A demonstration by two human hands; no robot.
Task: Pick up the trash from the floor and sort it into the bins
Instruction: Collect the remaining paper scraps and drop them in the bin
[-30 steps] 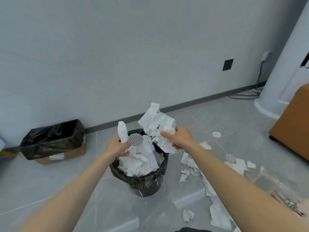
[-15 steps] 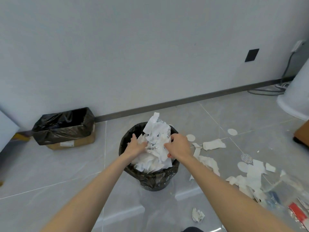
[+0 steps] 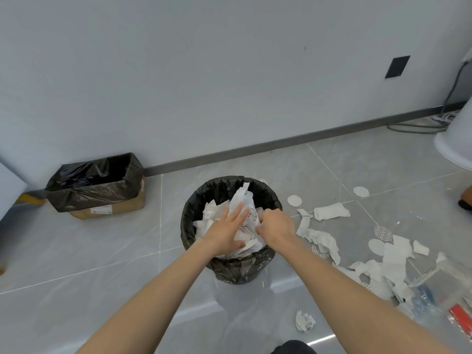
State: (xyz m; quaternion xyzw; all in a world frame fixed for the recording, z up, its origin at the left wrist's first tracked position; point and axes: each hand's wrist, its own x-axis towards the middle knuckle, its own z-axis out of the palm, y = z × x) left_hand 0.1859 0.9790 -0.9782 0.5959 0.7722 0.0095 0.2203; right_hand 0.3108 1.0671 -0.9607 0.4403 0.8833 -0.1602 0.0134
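- The crumpled white paper (image 3: 244, 200) lies in the round bin (image 3: 194, 213) at the centre of the frame. It is heaped to about the rim of the black liner, with one printed piece standing up at the far side.
- Half a second ago that piece rose higher above the rim, and the left hand (image 3: 226, 232) was curled at its edge. Now the left hand lies flat on the heap, fingers straight and spread, pressing down.
- The right hand (image 3: 277, 224) has its fingers curled down into the paper. I cannot tell whether they pinch a piece.
- At the left of the frame, against the wall, stands the box bin (image 3: 89, 195), cardboard with a black liner. Its inside is too dark to read.
- Right of the round bin, paper scraps (image 3: 332, 212) and white discs (image 3: 294, 200) litter the floor, the nearest just beside the rim. A crumpled ball (image 3: 304, 321) lies near the bottom edge, and clear plastic packaging (image 3: 434, 284) at the lower right.
- The grey floor tiles (image 3: 89, 251) between the two bins are bare. A dark baseboard (image 3: 281, 143) bounds the floor behind, with a coiled cable (image 3: 419, 127) at the upper right.
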